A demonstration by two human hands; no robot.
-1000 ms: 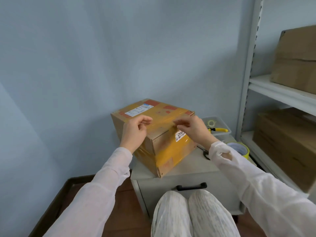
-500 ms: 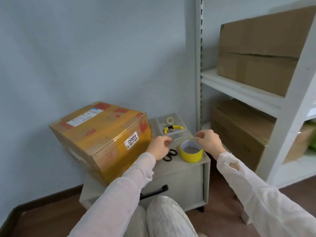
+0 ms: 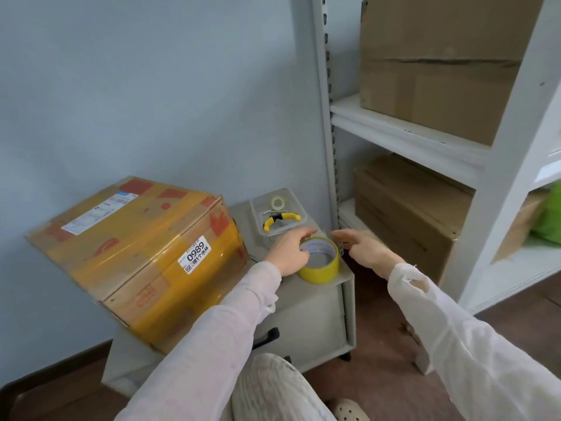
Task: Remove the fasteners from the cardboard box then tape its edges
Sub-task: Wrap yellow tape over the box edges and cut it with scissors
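Note:
The cardboard box (image 3: 130, 247), wrapped in yellow-tinted tape and bearing a "0989" label, lies tilted on the left part of a grey cabinet (image 3: 312, 311). A yellow tape roll (image 3: 321, 270) stands on the cabinet's right front corner. My left hand (image 3: 288, 253) grips the roll's left rim, with one finger curved along its far edge. My right hand (image 3: 364, 249) hovers just right of the roll with fingers stretched out, a small gap away and holding nothing.
Behind the roll is a clear tray (image 3: 258, 214) holding yellow-handled pliers (image 3: 280, 220) and a small tape ring (image 3: 277, 202). A white shelf rack (image 3: 409, 138) with brown boxes (image 3: 440, 71) stands at the right. The wall is close behind, and my knees are below.
Both hands left the box and my view swung right. The left hand moved from beside the scissors onto the tape roll, and the right hand opened and came down beside it.

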